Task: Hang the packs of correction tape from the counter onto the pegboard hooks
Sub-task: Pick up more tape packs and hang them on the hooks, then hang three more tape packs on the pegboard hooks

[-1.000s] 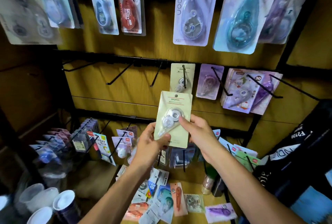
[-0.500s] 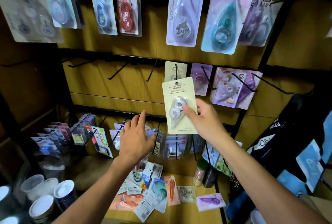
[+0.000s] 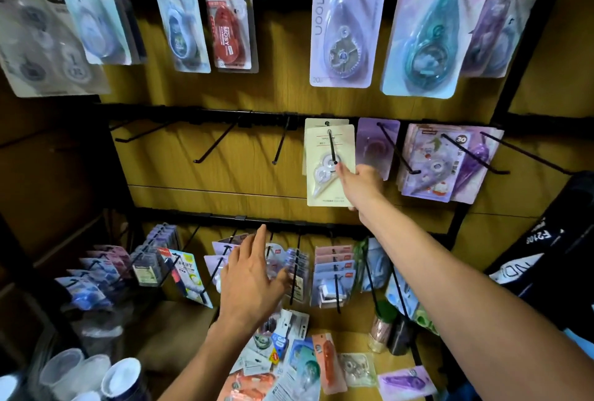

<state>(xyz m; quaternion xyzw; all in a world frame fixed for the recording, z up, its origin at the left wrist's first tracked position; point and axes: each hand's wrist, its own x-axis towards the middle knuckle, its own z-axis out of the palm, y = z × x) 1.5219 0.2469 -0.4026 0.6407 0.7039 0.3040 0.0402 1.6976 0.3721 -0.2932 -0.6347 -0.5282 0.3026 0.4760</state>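
Note:
A cream pack of correction tape (image 3: 324, 175) is threaded on a black hook (image 3: 332, 148) in the middle row of the pegboard, in front of a matching pack. My right hand (image 3: 360, 185) grips its right edge, thumb on the front. My left hand (image 3: 250, 275) hovers lower down with fingers spread and nothing in it, in front of the bottom row of hanging packs. Several loose packs (image 3: 295, 365) lie on the wooden counter (image 3: 356, 342) below, among them an orange one (image 3: 328, 359) and a purple one (image 3: 405, 381).
Two bare hooks (image 3: 218, 145) (image 3: 281, 146) stick out left of the cream pack. Purple packs (image 3: 440, 166) hang to its right, large packs (image 3: 344, 18) fill the top row. Plastic cups (image 3: 90, 375) stand bottom left; a dark bag (image 3: 543, 259) hangs right.
My left hand let go of the cream pack and dropped away. My right hand raised the pack and slid it onto the hook, in front of the matching one.

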